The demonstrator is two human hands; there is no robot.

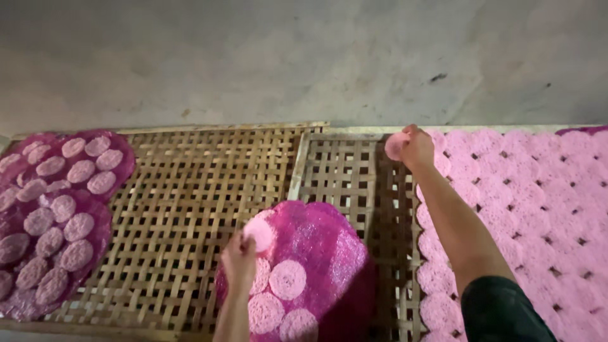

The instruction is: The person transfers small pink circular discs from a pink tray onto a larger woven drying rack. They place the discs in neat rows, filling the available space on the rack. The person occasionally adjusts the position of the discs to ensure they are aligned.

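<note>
Head view, looking down on woven bamboo racks (190, 190) set against a grey wall (285, 57).

Left hand (239, 258) low in the middle, fingers pinched on a pale pink disc (259, 233), lifted just above a magenta mat (329, 253). Disc at the fingertips, up and right of the knuckles. More discs (287, 279) flat on the same mat, just right of the wrist and below the hand.

Right hand (416, 149) stretched to the far edge of the rack, fingers closed on a second disc (396, 146), sticking out to the left of the hand. Immediately right of it, a pink sheet of laid discs (525, 196), edges touching, spread over the rack to the frame's edge. Dark sleeve (500, 310) at the lower right.

Far left, two more mats (114, 158), loaded with darker discs (79, 171).
</note>
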